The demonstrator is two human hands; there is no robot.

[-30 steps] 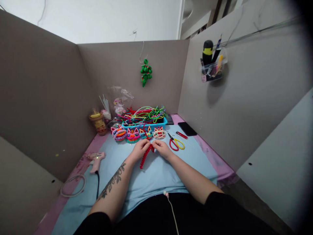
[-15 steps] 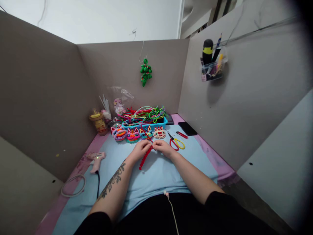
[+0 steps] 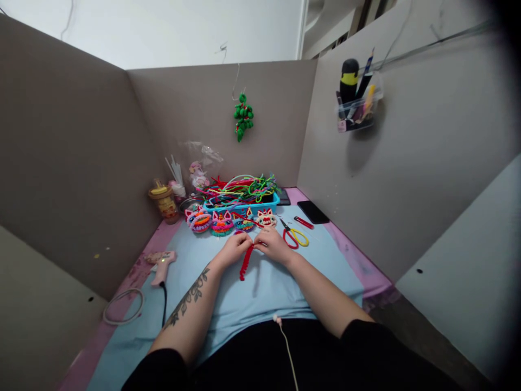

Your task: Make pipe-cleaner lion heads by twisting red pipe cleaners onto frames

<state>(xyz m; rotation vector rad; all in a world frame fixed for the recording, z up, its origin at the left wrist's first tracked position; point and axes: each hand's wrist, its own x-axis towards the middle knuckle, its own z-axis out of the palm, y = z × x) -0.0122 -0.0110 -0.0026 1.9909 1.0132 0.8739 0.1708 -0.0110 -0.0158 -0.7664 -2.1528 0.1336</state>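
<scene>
One crimped, fuzzy red chenille strip (image 3: 246, 263) is hanging above the pale-blue fabric sheet (image 3: 277, 298), left hand (image 3: 236, 248) and right hand (image 3: 273, 245) pinching its upper end in a fingertip grip, apparently for steadiness, red-and-yellow-handled metal scissors (image 3: 289, 231) lying near, presumably for reach.

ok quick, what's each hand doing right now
Left hand: closed, pinching the red coiled strip near its top.
Right hand: closed, pinching the same strip.

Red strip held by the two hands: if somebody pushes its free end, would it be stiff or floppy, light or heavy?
The red strip is probably bendable but not limp: its free part slants nearly straight. It is likely light, being narrow. Its bumpy edge suggests little slipping.
</scene>
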